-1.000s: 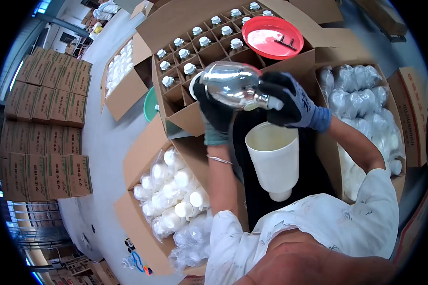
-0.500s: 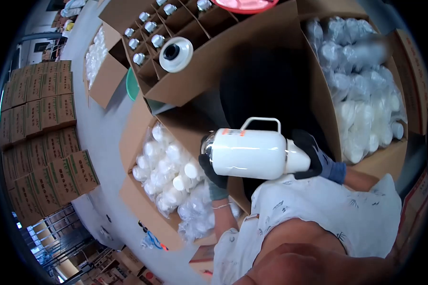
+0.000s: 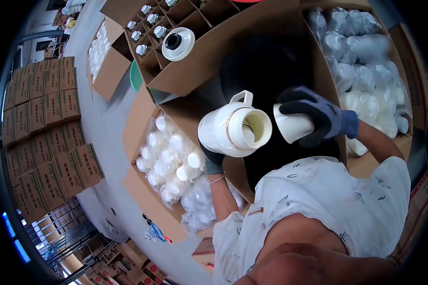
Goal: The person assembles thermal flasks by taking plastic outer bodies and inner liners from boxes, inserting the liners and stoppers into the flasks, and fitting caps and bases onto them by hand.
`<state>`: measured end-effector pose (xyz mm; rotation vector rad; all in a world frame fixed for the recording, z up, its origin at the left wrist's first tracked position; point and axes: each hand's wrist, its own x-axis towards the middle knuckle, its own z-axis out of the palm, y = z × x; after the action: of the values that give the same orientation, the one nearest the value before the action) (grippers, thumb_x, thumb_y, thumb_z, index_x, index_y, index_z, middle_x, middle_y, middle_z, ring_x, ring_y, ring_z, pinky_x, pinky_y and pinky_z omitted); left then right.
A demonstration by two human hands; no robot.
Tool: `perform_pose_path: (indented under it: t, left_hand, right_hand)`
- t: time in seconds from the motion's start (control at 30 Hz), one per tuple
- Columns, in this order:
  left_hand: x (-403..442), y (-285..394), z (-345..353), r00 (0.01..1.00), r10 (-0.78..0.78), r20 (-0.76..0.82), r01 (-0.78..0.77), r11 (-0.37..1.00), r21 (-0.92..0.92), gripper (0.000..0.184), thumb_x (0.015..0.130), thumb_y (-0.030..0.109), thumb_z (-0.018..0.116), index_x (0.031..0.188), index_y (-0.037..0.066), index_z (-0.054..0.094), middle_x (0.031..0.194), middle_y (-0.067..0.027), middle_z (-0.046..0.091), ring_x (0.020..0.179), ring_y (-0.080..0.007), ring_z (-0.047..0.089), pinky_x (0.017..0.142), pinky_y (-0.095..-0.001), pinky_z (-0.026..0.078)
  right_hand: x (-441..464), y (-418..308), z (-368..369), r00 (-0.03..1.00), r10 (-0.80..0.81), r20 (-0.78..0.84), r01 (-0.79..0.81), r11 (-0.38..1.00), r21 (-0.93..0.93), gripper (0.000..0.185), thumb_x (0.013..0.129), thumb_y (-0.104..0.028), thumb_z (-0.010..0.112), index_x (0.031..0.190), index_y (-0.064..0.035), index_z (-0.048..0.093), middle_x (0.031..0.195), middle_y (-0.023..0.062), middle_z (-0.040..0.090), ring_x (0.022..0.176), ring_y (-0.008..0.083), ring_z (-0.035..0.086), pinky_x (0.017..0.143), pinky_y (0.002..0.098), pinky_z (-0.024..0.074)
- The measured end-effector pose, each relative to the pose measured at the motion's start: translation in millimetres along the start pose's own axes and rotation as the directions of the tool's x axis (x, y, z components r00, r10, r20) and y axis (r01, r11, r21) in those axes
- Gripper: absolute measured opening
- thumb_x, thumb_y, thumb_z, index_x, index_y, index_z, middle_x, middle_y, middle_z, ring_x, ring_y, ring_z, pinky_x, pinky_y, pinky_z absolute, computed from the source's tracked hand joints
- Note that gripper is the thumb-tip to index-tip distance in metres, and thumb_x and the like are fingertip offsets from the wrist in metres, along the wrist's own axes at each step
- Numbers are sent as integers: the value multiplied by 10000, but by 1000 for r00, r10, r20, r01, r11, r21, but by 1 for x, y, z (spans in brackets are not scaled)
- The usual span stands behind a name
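A white vacuum flask (image 3: pixel 218 128) lies tilted in front of me, its open mouth facing up and to the right, with a stopper or inner part visible inside. My left hand (image 3: pixel 213 156), gloved, is closed round its lower side; most of the fingers are hidden behind it. The flask's handle (image 3: pixel 243 98) points away from me. Just to the right, my gloved right hand (image 3: pixel 314 116) grips the white cup lid (image 3: pixel 294 126), apart from the flask. A round white lid with a black knob (image 3: pixel 178 43) rests on the divided carton beyond.
A divided carton (image 3: pixel 199 66) with several silver-topped flask liners stands ahead. Open boxes of bagged white plastic parts stand at left (image 3: pixel 169 156) and right (image 3: pixel 371 85). Stacked cartons (image 3: pixel 47 133) line the far left. A green basin (image 3: pixel 135 77) sits behind the divided carton.
My right hand has taken the cup lid off the flask and moved it up and aside. The flask has turned so its open mouth faces the camera.
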<state>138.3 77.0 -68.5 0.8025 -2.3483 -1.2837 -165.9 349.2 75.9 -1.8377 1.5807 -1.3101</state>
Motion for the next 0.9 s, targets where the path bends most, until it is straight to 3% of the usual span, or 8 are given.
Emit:
perform_pose_path:
  t: [0.07, 0.13, 0.2, 0.27, 0.4, 0.63, 0.73, 0.9]
  left_hand:
    - [3, -4, -6, 995, 12, 100, -18, 998, 64, 712, 749, 182, 790, 1358, 59, 443, 1333, -129, 532, 1229, -251, 512, 1056, -393, 389]
    - [4, -4, -19, 965, 0, 261, -54, 979, 198, 723, 753, 180, 792, 1372, 64, 437, 1349, -132, 525, 1241, -251, 506, 1055, -385, 395]
    - [-1, -3, -33, 942, -129, 311, 99, 989, 109, 668, 826, 198, 724, 1397, 63, 405, 1374, -122, 504, 1254, -241, 491, 1075, -382, 379]
    - [-4, -6, -36, 946, -139, 294, 114, 988, 99, 668, 824, 203, 725, 1396, 67, 408, 1373, -121, 506, 1254, -243, 490, 1074, -383, 379]
    - [-7, -23, -11, 981, -20, 194, -9, 989, 148, 666, 822, 211, 728, 1393, 74, 414, 1370, -118, 509, 1255, -246, 489, 1073, -387, 379]
    - [-14, -45, 40, 989, 116, 95, -133, 971, 197, 664, 817, 226, 732, 1389, 87, 425, 1366, -114, 514, 1256, -252, 487, 1071, -392, 379]
    - [-13, -43, 41, 988, 128, 88, -144, 968, 204, 663, 814, 232, 734, 1387, 93, 430, 1364, -112, 516, 1257, -255, 486, 1071, -395, 379]
    - [-13, -45, 32, 988, 126, 88, -143, 966, 218, 662, 811, 243, 737, 1384, 102, 438, 1360, -110, 519, 1258, -260, 484, 1069, -399, 379]
  right_hand:
    - [8, 8, 23, 994, 111, -8, -110, 989, 97, 944, 652, -335, 834, 1423, -43, 373, 1426, 218, 393, 1343, 385, 353, 1105, 465, 303]
    - [39, 12, 43, 997, 6, -76, 5, 989, 151, 955, 651, -318, 831, 1436, -47, 359, 1428, 210, 399, 1344, 379, 347, 1106, 455, 308]
    - [75, 8, 46, 993, -94, -71, 108, 966, 234, 917, 648, -300, 833, 1412, -45, 395, 1383, 186, 457, 1286, 340, 425, 1078, 425, 353]
    - [102, 6, 40, 989, -124, -77, 144, 916, 374, 845, 634, -278, 845, 1348, -37, 463, 1255, 147, 561, 1136, 285, 557, 991, 384, 442]
    - [125, 6, 36, 985, -164, -60, 173, 868, 465, 770, 644, -273, 849, 1284, -32, 496, 1160, 151, 591, 1061, 274, 600, 935, 371, 479]
    - [150, -4, 23, 938, 39, -345, 75, 947, 311, 679, 657, -250, 834, 1229, -27, 544, 1129, 110, 614, 1031, 229, 606, 918, 354, 469]
    - [156, -5, 32, 903, -9, -429, 146, 947, 286, 692, 640, -263, 838, 1221, -24, 547, 1147, 112, 613, 1049, 222, 604, 927, 355, 466]
    - [147, -6, 40, 931, 18, -364, 157, 882, 445, 736, 603, -283, 851, 1225, -30, 549, 1158, 107, 615, 1066, 225, 602, 954, 357, 459]
